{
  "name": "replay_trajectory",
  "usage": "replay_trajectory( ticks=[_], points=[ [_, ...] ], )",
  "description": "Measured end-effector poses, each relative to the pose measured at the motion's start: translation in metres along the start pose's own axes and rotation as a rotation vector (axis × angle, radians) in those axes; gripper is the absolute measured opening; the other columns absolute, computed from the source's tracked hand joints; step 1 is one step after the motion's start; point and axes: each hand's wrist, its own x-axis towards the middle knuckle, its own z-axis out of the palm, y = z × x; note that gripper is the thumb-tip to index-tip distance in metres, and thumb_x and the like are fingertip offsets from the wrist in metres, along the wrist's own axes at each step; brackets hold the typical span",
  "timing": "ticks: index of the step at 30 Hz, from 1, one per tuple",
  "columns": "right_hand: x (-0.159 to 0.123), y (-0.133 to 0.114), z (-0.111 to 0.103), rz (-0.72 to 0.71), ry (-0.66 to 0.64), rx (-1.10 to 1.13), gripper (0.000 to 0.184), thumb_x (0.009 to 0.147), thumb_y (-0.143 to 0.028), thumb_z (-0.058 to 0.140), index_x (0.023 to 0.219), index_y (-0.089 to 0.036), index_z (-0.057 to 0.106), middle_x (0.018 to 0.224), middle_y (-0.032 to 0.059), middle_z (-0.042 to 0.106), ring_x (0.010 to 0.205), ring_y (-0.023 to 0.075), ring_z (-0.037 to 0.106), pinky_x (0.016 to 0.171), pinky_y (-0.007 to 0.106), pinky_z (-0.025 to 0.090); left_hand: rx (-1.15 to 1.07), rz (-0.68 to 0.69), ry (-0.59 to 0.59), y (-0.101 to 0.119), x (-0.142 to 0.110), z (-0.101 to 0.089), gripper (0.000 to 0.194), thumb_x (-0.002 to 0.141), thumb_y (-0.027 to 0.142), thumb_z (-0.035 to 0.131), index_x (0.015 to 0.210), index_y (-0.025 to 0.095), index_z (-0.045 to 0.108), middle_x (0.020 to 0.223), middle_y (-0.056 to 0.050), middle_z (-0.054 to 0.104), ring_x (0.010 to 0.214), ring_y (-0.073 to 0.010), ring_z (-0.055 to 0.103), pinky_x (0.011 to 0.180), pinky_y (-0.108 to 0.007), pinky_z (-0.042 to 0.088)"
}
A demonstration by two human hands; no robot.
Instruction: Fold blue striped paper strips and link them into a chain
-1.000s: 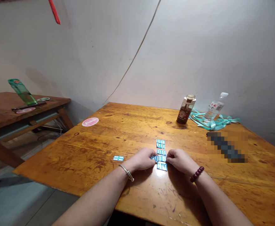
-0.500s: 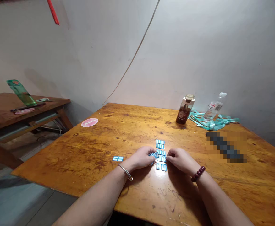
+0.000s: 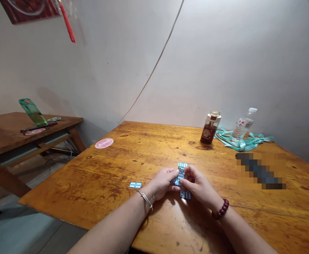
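Both my hands meet over the middle of a varnished wooden table [image 3: 96, 180]. My left hand [image 3: 162, 183] and my right hand [image 3: 196, 184] pinch a small stack of blue-and-white packets [image 3: 179, 175], which my fingers partly hide. Another such packet [image 3: 183, 164] lies just beyond my fingertips, and one more [image 3: 185, 194] lies below my hands. A separate packet [image 3: 135, 185] sits further left, apart from my left hand. A silver bangle circles my left wrist, and dark red beads circle my right.
A brown bottle [image 3: 210, 128], a water bottle [image 3: 241, 126] and teal ribbon [image 3: 243, 143] stand at the table's far right. A pink round sticker [image 3: 104, 143] marks the far left. A pixelated patch [image 3: 260, 171] covers part of the right. A lower side table [image 3: 13, 127] holds a green bottle [image 3: 33, 112].
My hands have closed together over the row of packets, and the middle packets are now gathered between my fingers. The view has shifted slightly.
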Motion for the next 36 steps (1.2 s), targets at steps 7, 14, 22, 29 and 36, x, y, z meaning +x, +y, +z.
replay_trajectory(
  ticks=[7,14,22,29,36],
  points=[
    [-0.003,-0.011,-0.005,-0.192,0.16,-0.296,0.026,0.074,-0.018,0.047,0.099,-0.022,0.045,0.079,0.0013,0.049,0.059,0.0107,0.046,0.057,0.024,0.04,-0.127,-0.032,-0.041,0.005,-0.001,-0.002,0.029,0.072,0.035,0.053,0.091,0.013,0.058,0.091,-0.009,0.058,0.069,-0.0112,0.058,0.056,-0.018,0.046],
    [-0.003,-0.014,-0.007,-0.21,0.088,-0.378,0.018,0.075,-0.017,0.045,0.092,-0.022,0.051,0.085,0.0029,0.049,0.063,0.012,0.047,0.059,0.026,0.04,-0.117,-0.016,-0.096,0.004,-0.001,-0.002,0.025,0.072,0.029,0.053,0.091,0.013,0.058,0.088,-0.008,0.059,0.071,-0.0111,0.058,0.055,-0.017,0.046],
    [-0.002,-0.013,-0.005,-0.224,0.135,-0.299,0.009,0.074,-0.015,0.043,0.075,-0.02,0.05,0.081,0.0021,0.048,0.063,0.0117,0.045,0.057,0.024,0.038,-0.137,-0.01,-0.102,0.006,-0.002,-0.001,0.024,0.071,0.022,0.053,0.092,0.011,0.059,0.089,-0.01,0.059,0.07,-0.0103,0.057,0.057,-0.017,0.046],
    [-0.001,-0.01,-0.007,-0.154,0.172,-0.193,0.012,0.075,-0.025,0.045,0.066,-0.019,0.048,0.071,0.002,0.049,0.063,0.0129,0.046,0.054,0.024,0.039,-0.115,0.027,-0.043,0.008,-0.002,0.0,0.021,0.066,0.017,0.058,0.086,0.011,0.06,0.085,-0.007,0.059,0.062,-0.006,0.054,0.055,-0.014,0.044],
    [-0.001,-0.007,-0.005,-0.045,0.135,-0.165,0.013,0.07,-0.023,0.049,0.059,-0.018,0.044,0.063,-0.0015,0.045,0.057,0.011,0.043,0.051,0.022,0.036,-0.047,0.096,0.07,0.004,-0.001,0.003,0.023,0.064,0.022,0.061,0.084,0.013,0.059,0.084,-0.005,0.057,0.061,-0.0051,0.052,0.052,-0.013,0.042]
  ],
)
